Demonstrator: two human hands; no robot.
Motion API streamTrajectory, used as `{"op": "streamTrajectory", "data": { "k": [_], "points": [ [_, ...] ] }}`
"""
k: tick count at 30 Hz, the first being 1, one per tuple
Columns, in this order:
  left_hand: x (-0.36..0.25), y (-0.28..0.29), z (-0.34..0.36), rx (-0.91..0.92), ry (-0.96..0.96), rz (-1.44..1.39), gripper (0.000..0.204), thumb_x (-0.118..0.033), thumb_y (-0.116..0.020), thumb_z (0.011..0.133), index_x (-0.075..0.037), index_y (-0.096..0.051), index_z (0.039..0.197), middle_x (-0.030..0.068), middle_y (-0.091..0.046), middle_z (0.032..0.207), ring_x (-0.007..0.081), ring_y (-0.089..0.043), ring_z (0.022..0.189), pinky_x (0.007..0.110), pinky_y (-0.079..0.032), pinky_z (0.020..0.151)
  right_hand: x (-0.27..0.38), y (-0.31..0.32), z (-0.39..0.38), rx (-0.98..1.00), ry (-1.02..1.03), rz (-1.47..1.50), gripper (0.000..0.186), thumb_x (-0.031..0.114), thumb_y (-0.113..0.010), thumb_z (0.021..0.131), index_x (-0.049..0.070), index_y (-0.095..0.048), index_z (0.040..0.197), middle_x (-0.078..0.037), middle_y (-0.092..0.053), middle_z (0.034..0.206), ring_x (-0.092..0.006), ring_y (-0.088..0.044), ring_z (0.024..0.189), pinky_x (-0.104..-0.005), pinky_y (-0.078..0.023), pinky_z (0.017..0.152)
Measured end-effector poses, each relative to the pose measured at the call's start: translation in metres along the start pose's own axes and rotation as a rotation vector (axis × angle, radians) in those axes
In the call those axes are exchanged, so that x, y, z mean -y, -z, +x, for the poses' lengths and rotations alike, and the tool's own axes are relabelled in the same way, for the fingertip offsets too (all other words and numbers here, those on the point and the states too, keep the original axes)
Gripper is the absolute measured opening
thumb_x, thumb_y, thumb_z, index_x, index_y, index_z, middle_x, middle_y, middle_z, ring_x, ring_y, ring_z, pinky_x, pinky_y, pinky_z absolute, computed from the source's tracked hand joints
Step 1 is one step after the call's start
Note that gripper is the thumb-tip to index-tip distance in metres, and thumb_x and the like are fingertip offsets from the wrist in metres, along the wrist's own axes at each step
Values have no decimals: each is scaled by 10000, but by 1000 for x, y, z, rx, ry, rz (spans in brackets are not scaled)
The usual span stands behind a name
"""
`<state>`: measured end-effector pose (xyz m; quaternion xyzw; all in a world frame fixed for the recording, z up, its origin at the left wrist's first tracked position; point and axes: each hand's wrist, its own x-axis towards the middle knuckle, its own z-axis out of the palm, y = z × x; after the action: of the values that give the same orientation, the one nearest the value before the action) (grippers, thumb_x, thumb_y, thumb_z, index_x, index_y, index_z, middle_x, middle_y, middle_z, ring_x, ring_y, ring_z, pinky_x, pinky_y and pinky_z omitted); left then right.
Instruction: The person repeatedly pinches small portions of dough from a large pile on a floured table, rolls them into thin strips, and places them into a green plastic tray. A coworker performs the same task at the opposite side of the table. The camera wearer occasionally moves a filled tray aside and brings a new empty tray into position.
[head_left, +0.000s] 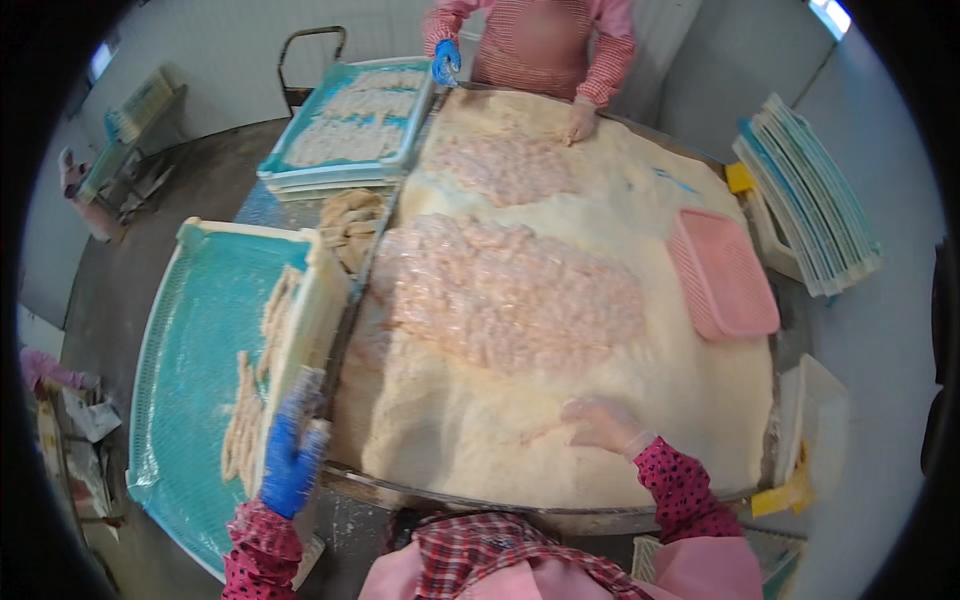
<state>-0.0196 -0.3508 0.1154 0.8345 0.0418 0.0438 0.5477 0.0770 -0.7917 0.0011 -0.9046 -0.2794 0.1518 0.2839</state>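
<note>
My left hand (290, 458), in a blue glove, is at the right rim of a white tray lined with turquoise mesh (190, 360). Its fingers are stretched out and apart, with pale powder on the tips, and I see nothing in them. In the tray lie several powder-coated meat strips (243, 425). My right hand (602, 425), in a thin clear glove, is low over the pale powder (470, 440) on the table, fingers extended leftward. A thin pinkish strip (545, 435) shows beside its fingertips. A wide heap of raw pinkish meat pieces (510, 290) lies farther in.
Across the table stands a co-worker (530, 45), one hand blue-gloved. A filled mesh tray (345, 115) is at far left, with a tan cloth (350, 225) nearer. A pink basket (722, 275) rests on the powder, right; stacked trays (810, 195) lean beyond it.
</note>
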Motion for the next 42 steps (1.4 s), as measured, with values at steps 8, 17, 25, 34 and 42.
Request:
{"op": "streamTrajectory", "data": {
  "k": [8,17,25,34,42],
  "points": [
    [69,-256,6,523,-389,535,690,-370,-636,755,-96,-379,1334,141,-476,1270,275,-450,1156,410,-320,982,22,-85,-65,-436,-358,127,503,175,-572,858,-2,-411,1301,-177,-496,1268,-269,-453,1199,-332,-347,1001],
    [65,-300,2,587,603,-1243,270,-211,-510,915,-51,-542,1131,32,-573,1073,166,-516,1052,335,-400,921,43,-52,-49,-722,-394,186,485,229,-420,920,34,-352,1358,-178,-359,1394,-289,-318,1303,-371,-223,1078],
    [73,-296,-26,163,345,-1118,452,-347,-393,947,-71,-402,1305,80,-517,1218,222,-509,1067,342,-429,891,115,-74,26,-546,299,535,573,371,-378,941,-19,-325,1357,-183,-287,1434,-293,-253,1339,-404,-181,1091],
    [21,-150,31,108,514,-1519,386,-361,-465,930,-106,-449,1219,70,-563,1052,155,-548,840,311,-488,716,-8,27,168,-518,-131,-285,191,172,-551,789,71,-600,944,-149,-602,859,-352,-542,869,-449,-421,788],
    [34,72,148,-548,87,-328,544,-514,-447,896,-88,-442,1234,94,-533,1135,219,-502,963,376,-403,859,-38,40,195,-328,83,-430,154,75,-640,666,78,-579,807,-128,-578,824,-318,-537,871,-409,-431,764]
  ]
}}
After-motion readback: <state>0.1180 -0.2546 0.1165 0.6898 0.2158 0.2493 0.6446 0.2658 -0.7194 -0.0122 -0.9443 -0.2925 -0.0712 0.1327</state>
